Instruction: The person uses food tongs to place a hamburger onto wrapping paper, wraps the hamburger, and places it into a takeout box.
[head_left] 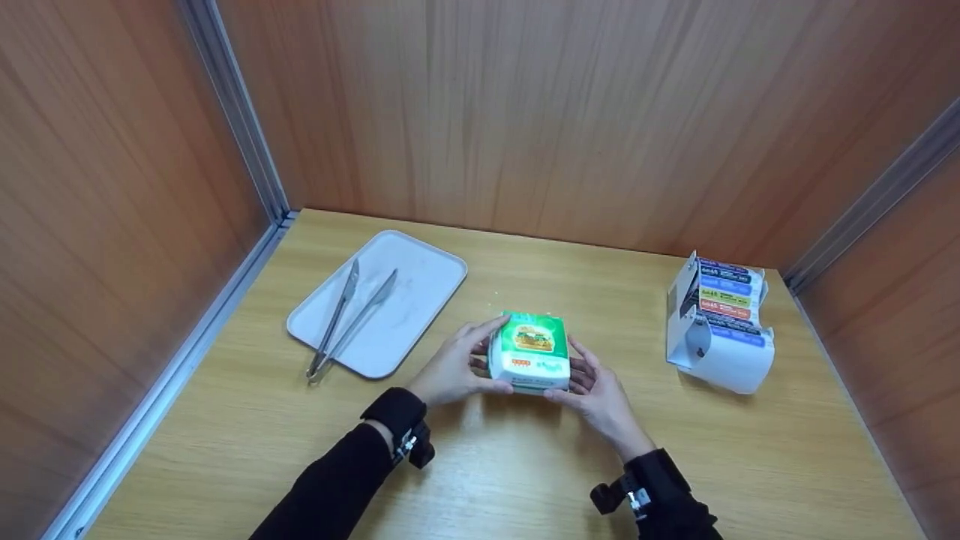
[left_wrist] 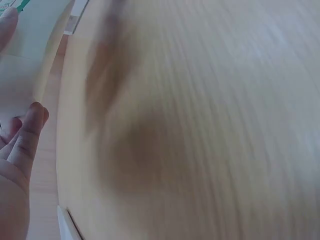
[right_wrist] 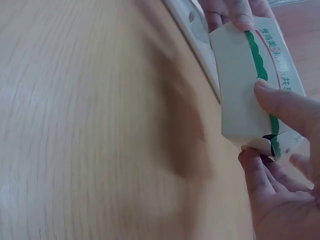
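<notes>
Both of my hands hold a green and white burger box (head_left: 531, 346) with a burger picture on its lid. It seems raised off the table, with shadows below it. My left hand (head_left: 459, 367) grips its left side, the thumb low at the near corner. My right hand (head_left: 600, 396) grips the right side, its thumb against the near face. In the right wrist view, the right thumb presses the white side of the box (right_wrist: 237, 80) and other fingers lie at its end. Only an edge of the box (left_wrist: 22, 65) enters the left wrist view, beside the left fingers.
On the left lies a white tray (head_left: 429, 274). Metal tongs (head_left: 334, 322) rest across it, their joined end past the near rim. A white carton (head_left: 731, 369) with coloured printed packets stands at the right. Wood-patterned panels (head_left: 525, 112) enclose the table at the back and sides.
</notes>
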